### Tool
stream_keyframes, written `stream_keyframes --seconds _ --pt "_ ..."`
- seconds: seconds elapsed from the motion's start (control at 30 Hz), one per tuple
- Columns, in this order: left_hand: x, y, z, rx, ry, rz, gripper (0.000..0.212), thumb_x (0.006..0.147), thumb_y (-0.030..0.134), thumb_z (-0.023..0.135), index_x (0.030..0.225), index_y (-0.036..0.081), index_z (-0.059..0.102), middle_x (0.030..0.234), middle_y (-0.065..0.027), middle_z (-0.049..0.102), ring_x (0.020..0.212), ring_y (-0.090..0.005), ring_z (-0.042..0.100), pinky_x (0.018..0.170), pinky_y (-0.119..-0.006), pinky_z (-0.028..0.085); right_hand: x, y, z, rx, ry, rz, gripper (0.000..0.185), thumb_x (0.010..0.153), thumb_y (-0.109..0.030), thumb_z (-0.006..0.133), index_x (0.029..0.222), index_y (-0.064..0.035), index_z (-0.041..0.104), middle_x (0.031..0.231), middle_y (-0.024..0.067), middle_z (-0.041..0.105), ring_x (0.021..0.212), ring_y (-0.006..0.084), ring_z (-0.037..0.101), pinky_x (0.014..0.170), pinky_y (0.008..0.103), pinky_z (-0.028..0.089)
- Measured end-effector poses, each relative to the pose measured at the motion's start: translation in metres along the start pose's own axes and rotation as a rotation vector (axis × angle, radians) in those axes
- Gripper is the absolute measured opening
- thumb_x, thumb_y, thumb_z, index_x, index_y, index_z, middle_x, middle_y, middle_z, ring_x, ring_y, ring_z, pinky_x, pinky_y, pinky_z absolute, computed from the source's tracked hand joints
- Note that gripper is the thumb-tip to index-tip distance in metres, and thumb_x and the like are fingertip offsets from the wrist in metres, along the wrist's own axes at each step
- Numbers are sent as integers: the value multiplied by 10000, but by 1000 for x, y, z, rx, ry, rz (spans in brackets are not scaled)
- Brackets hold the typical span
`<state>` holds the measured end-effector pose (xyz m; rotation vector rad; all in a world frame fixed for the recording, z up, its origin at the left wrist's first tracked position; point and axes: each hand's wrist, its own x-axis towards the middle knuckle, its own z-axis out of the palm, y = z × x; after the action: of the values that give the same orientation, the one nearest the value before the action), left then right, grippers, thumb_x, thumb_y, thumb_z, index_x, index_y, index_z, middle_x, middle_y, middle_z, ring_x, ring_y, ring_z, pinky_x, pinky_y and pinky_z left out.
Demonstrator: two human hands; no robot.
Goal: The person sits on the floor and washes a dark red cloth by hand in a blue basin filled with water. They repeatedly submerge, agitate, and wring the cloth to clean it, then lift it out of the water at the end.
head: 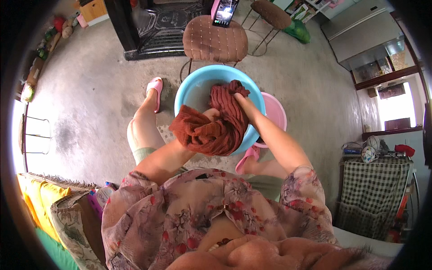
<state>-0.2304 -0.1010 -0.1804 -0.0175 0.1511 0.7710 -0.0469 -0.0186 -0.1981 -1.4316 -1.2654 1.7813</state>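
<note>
A rust-brown ribbed garment, bunched and twisted, hangs over the light-blue plastic basin between my knees. My left hand grips it near the middle, and part of the cloth drapes over that wrist. At the basin's right side my right hand is closed around the garment's far end, its fingers partly hidden by the folds. Greyish liquid seems to lie in the basin, beyond the cloth. Partly behind the basin on the right stands a pink basin, with something dark at its lower edge.
A brown padded stool with a phone on it stands just beyond the basin. Behind it is a black stove-like metal table. A second stool stands farther right, near a green bag. A checked-cloth-covered stand is at the right.
</note>
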Motion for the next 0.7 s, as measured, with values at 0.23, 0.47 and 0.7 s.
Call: stream_keyframes --seconds 0.23,0.47,0.7 --pt "16 -10 4 233 54 141 374 906 259 491 1159 -1 577 1086 -135 649 964 -241 630 897 -379 490 -2 -10 2 -501 38 -69 692 831 -513 439 1183 72 555 1156 309 578 1111 390 560 923 414 435" --pt "20 -18 2 33 18 77 316 860 195 497 1063 -21 607 981 -144 665 885 -250 644 848 -387 515 -9 -20 -18 -185 53 54 875 862 -747 265 1012 46 605 1089 256 611 1049 339 576 884 429 450" --pt "25 -22 8 98 20 196 347 863 209 489 1100 -24 588 1021 -159 651 913 -267 636 870 -402 505 -81 -6 35 758 -253 -29 628 966 -533 279 1337 -50 431 1336 233 459 1243 289 470 1041 416 371"
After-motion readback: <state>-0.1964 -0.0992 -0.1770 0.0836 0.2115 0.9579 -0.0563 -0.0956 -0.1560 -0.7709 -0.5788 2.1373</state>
